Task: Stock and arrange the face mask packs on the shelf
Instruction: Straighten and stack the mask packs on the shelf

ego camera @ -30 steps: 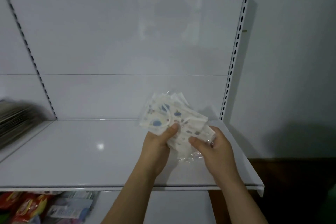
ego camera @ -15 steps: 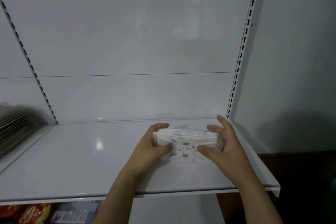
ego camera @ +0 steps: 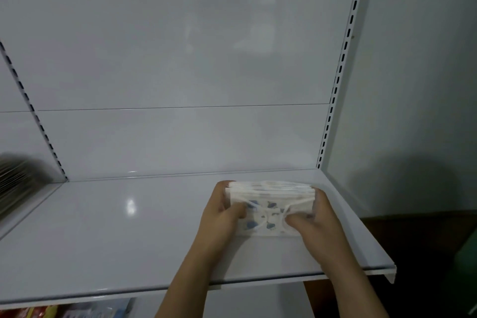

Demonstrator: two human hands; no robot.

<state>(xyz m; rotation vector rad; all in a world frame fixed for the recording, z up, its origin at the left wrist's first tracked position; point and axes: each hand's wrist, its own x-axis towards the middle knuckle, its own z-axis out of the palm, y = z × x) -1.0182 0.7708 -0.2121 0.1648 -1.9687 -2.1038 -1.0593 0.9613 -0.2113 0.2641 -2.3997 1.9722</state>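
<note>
Standing on the shelf (ego camera: 108, 235), mask packs (ego camera: 269, 210) are gripped by both hands.

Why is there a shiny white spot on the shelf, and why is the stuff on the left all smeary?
In the head view, the white spot is glare, a light reflecting off the glossy shelf. The stacked items at the left edge are blurred. The hands and the mask packs look sharper, and a dark shadow falls on the wall at the right.

White mask packs (ego camera: 271, 210) w/ blue prints; white shelf (ego camera: 103, 240)
</note>
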